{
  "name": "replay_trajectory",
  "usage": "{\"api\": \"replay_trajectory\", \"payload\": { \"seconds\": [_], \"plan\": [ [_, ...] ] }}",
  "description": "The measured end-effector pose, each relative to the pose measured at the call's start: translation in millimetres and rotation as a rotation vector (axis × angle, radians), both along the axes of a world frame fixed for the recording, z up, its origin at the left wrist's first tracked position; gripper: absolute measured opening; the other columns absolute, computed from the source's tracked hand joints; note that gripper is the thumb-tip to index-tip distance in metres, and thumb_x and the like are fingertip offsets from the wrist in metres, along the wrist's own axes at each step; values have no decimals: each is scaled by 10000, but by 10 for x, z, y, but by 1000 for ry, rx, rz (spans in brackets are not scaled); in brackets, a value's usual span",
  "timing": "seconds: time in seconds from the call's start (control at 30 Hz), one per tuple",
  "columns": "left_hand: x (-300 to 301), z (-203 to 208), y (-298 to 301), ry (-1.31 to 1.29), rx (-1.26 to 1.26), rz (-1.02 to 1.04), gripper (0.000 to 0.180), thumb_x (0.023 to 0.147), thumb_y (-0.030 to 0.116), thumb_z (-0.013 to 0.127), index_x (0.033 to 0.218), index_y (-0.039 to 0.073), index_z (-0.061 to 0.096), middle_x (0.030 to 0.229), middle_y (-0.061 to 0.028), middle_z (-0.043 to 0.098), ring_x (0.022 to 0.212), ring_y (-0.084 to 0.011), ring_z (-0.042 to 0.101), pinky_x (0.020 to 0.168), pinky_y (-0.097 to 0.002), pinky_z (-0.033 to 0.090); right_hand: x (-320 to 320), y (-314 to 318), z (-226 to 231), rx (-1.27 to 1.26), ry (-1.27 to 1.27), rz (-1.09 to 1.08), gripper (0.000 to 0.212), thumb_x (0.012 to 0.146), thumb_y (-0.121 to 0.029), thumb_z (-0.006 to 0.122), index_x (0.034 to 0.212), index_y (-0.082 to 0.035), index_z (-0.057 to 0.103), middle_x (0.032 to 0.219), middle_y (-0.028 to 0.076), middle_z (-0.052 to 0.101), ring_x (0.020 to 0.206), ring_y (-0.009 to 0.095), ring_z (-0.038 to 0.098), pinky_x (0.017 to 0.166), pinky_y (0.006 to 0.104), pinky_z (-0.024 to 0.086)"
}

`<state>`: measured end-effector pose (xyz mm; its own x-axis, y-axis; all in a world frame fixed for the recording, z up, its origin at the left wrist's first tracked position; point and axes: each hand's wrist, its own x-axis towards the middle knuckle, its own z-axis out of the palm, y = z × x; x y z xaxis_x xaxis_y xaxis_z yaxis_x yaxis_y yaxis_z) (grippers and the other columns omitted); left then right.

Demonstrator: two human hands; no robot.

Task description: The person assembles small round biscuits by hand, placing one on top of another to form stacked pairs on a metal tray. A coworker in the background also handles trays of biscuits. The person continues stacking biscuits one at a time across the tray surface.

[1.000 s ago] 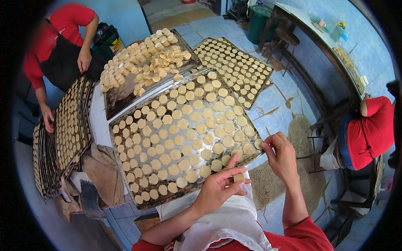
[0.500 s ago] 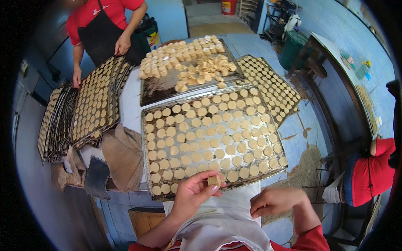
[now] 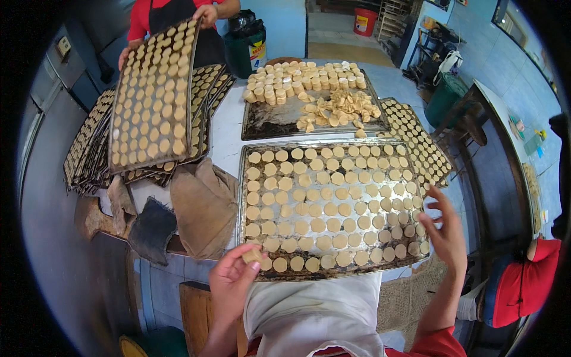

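On the left, another person holds a tilted tray [image 3: 191, 107], with one hand [image 3: 206, 15] near its top corner and the other hand [image 3: 124, 58] at its side, maybe because it is too wide for one. More trays [image 3: 99, 149] stand packed close behind it, which seems to save room. A dark cloth [image 3: 151, 229] and a brown cloth [image 3: 202, 208] hang at the table [image 3: 227, 143] edge.

Next, the left hand [image 3: 232, 271] is curled, thumb and fingers pressed round a little pile of dough rounds [image 3: 252, 256] over the near left corner of the big tray [image 3: 333, 275]. It looks pinched so the rounds do not slip. On that tray, flat rounds [image 3: 319, 225] lie in rows, mostly apart — perhaps so they do not stick. Behind, a far tray [image 3: 270, 122] keeps tall stacks [image 3: 309, 78] and a loose heap [image 3: 342, 107] close by.

The right hand [image 3: 429, 211] has its fingers spread — nothing can be seen in it — at the big tray's right edge.
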<state>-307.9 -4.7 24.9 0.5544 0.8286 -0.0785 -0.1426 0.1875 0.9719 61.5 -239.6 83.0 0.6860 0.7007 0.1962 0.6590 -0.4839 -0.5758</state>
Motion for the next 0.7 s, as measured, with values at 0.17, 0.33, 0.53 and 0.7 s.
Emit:
{"api": "replay_trajectory", "payload": {
  "seconds": [0.17,0.33,0.53,0.7],
  "plan": [
    [-141,-55,219,107,32,150,395,1026,-83,704,1418,-67,660,1312,-154,751,1219,-237,734,1074,-352,577,238,-849,-524,-190,260,-287,288,1079,-151,709,1266,67,730,920,112,760,738,176,694,649,360,549],
    [-26,-119,195,31,-75,31,389,1034,-85,691,1421,-55,661,1308,-144,753,1236,-243,735,1063,-331,570,12,-889,-778,131,498,-235,234,1109,-110,668,1151,112,728,841,33,697,689,95,620,617,299,510],
    [-56,-138,338,-39,-86,64,367,1049,-60,681,1415,-40,670,1314,-154,755,1196,-241,742,1056,-376,596,-122,-1077,-734,408,751,-465,503,1147,-429,648,1392,8,687,874,13,731,728,56,634,537,260,472],
    [-214,91,561,-160,-241,98,346,1057,-18,677,1403,-12,685,1309,-196,757,1141,-273,752,1036,-432,624,-173,-1142,-838,658,1073,164,917,1009,-616,754,1543,76,478,1109,213,755,570,210,690,362,323,494]
  ]
}}
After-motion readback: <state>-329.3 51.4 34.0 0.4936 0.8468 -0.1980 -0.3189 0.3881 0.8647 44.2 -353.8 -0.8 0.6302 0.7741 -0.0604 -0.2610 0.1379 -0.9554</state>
